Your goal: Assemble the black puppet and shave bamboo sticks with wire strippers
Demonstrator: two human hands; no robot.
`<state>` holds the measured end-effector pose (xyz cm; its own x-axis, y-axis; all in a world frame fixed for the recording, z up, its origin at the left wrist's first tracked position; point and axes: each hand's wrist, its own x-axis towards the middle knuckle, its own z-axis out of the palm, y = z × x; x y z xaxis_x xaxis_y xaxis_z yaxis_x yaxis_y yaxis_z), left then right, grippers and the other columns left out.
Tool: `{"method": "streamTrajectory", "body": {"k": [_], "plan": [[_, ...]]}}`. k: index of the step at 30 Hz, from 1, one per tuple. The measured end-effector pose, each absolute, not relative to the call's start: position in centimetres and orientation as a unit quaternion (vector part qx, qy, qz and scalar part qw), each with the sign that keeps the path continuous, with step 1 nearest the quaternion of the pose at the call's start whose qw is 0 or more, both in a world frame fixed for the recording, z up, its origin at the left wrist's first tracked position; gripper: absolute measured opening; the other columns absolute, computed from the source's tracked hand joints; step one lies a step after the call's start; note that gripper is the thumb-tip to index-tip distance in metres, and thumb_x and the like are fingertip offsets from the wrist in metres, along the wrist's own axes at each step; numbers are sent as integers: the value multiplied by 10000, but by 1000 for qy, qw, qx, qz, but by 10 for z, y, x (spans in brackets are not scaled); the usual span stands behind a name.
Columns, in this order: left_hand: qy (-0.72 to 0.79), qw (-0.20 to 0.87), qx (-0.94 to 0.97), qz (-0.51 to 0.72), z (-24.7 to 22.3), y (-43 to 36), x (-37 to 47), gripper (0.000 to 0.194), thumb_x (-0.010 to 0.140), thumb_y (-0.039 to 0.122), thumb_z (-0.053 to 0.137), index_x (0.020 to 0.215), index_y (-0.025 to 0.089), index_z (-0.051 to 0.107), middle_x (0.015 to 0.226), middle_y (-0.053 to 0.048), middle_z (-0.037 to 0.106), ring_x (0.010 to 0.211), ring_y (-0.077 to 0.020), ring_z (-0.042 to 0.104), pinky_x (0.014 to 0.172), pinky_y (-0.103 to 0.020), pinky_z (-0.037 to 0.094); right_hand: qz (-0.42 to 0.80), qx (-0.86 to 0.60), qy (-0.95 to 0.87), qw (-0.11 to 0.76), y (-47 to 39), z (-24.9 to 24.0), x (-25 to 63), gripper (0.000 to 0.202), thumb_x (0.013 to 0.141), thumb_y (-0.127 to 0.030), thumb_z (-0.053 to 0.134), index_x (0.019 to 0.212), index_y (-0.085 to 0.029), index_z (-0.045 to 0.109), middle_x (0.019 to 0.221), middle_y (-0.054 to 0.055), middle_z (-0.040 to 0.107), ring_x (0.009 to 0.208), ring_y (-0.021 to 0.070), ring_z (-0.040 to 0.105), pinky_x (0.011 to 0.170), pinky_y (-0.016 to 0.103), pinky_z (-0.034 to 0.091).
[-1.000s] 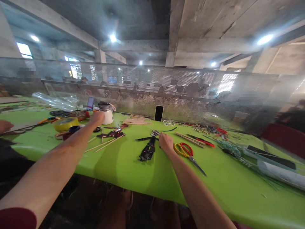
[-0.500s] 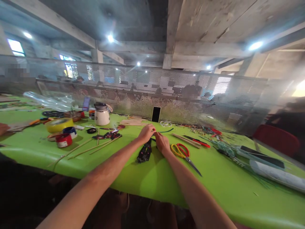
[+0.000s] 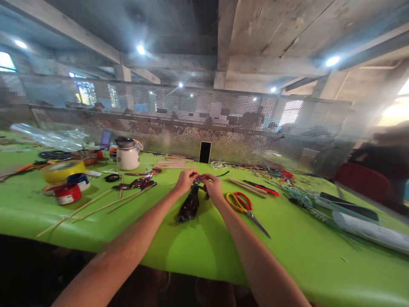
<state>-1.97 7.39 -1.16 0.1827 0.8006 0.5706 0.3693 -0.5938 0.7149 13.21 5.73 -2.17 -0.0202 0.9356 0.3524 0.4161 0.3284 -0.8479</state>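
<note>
The left hand point(image 3: 185, 181) and right hand point(image 3: 212, 185) meet with fingertips pinching the top of the small dark jointed figure point(image 3: 189, 205), whose body lies toward the near edge of the bright green table point(image 3: 179, 260), left of the yellow-and-red-handled metal scissors point(image 3: 248, 210).

A white jug with a dark lid point(image 3: 128, 157) stands on the green-covered table point(image 3: 281, 260), behind a roll of yellow tape point(image 3: 64, 171). Scissors with one yellow and one red handle point(image 3: 248, 209) lie near a bundle of thin wooden sticks point(image 3: 248, 188).
</note>
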Motion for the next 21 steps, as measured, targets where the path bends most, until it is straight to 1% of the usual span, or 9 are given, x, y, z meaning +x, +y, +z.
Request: {"method": "streamTrajectory", "body": {"k": [2, 5, 8, 11, 13, 15, 18, 21], "plan": [[385, 255, 739, 491, -10, 71, -20, 266, 873, 392, 589, 797, 150, 668, 614, -14, 647, 531, -144, 583, 580, -245, 444, 324, -489, -638, 499, 56, -23, 133, 261, 963, -371, 585, 1063, -134, 632, 920, 31, 658, 689, 123, 621, 606, 267, 537], [371, 309, 735, 476, -9, 72, -24, 346, 841, 483, 624, 800, 141, 659, 677, -40, 687, 487, -137, 579, 531, -250, 446, 376, -454, -613, 526, 54, -24, 135, 238, 962, -359, 591, 1002, -129, 634, 843, 11, 645, 624, 101, 596, 557, 237, 519], [362, 347, 730, 465, -10, 75, -29, 397, 796, 534, 671, 780, 139, 643, 684, -56, 694, 469, -137, 580, 493, -248, 437, 403, -423, -602, 545, 53, -24, 133, 209, 951, -331, 614, 988, -127, 636, 809, -4, 643, 580, 88, 581, 540, 226, 512], [355, 376, 725, 455, -11, 78, -34, 410, 772, 543, 705, 759, 138, 638, 646, -49, 681, 474, -136, 581, 481, -236, 425, 418, -400, -601, 552, 53, -23, 132, 188, 937, -297, 639, 1022, -129, 641, 812, -8, 658, 560, 84, 582, 542, 227, 516], [351, 392, 723, 448, -10, 78, -36, 416, 767, 544, 717, 763, 136, 639, 640, -45, 680, 475, -129, 576, 463, -220, 398, 425, -391, -605, 548, 54, -22, 133, 171, 931, -282, 648, 998, -125, 651, 796, -10, 662, 573, 89, 595, 563, 236, 528], [347, 408, 723, 435, -9, 77, -38, 427, 768, 551, 720, 783, 130, 647, 612, -38, 673, 432, -107, 530, 422, -203, 337, 428, -387, -610, 543, 56, -23, 135, 158, 928, -274, 652, 966, -121, 656, 792, -8, 663, 611, 99, 616, 597, 250, 543], [344, 430, 728, 409, -5, 73, -42, 454, 773, 570, 712, 810, 121, 660, 552, -29, 656, 352, -73, 410, 376, -197, 245, 425, -380, -622, 537, 57, -24, 137, 159, 929, -277, 651, 956, -120, 655, 817, 1, 665, 666, 112, 636, 631, 268, 556], [340, 443, 733, 390, -2, 70, -45, 469, 770, 583, 712, 807, 117, 663, 550, -33, 660, 344, -65, 379, 369, -200, 218, 415, -376, -635, 533, 57, -24, 137, 165, 929, -285, 651, 939, -120, 653, 817, 1, 665, 665, 112, 635, 632, 270, 556]]}}
